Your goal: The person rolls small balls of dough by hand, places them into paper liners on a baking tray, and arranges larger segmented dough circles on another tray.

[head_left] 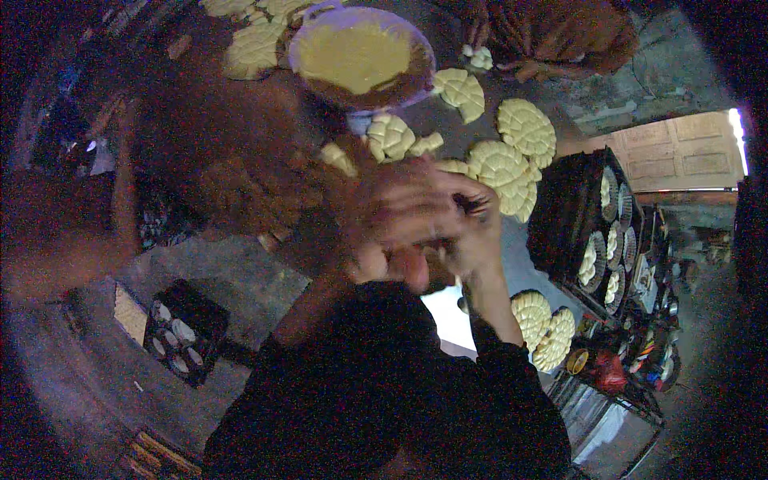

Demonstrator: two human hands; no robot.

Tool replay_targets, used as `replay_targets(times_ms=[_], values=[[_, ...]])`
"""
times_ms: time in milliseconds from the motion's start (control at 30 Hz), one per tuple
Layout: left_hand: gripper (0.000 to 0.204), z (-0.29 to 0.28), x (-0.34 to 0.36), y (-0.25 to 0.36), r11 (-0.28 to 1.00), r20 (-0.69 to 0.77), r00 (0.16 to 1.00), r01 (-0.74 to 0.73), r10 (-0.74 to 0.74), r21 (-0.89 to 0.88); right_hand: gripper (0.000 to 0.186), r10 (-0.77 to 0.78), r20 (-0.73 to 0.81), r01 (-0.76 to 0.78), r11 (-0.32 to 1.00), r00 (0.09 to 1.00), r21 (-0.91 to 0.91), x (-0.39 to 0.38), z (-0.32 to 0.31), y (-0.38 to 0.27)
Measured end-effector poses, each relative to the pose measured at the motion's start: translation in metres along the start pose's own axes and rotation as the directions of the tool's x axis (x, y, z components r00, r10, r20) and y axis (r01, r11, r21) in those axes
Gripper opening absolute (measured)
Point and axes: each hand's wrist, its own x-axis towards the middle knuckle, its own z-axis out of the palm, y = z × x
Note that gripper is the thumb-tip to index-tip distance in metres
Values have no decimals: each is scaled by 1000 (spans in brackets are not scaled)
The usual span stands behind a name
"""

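A: So, both hands are bunched together right in the middle, and they're blurry. The right hand (472, 232) has its fingers curled in over the left hand (384, 256). Looks like they're pressed together around something, but honestly I can't tell what's between them, or whether either one is actually gripping.

B: Yeah, same here, too smeared to call. What's closest to them?

A: Just above the hands there's a small scored dough piece (390, 134), pale yellow, shell-patterned top, sitting on the dark table (240, 160). To the right of it is a cluster of bigger scored rounds (508, 164), overlapping each other.

B: And the bowl?

A: The big bowl (362, 58) sits at the top, full of smooth yellow batter or paste, with more dough pieces on both sides of it.

B: Right side has a dark tray (588, 232) with round fluted moulds, several with dough in them. Two more rounds (546, 326) lie below it, near the right forearm.

A: Also a smaller dark mould tray (182, 332) lower left, and another person's sleeve (560, 36) up top.
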Motion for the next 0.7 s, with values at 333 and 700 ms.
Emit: replay_targets(times_ms=[333,700], values=[[39,-11,-89,-46,747,-407,632,489,-660,-451,70,214,363,-243,969,907,35,98,67,16],[38,-26,-118,-32,204,-327,53,869,-944,-450,45,6,396,370,342,918,-864,217,18,110]])
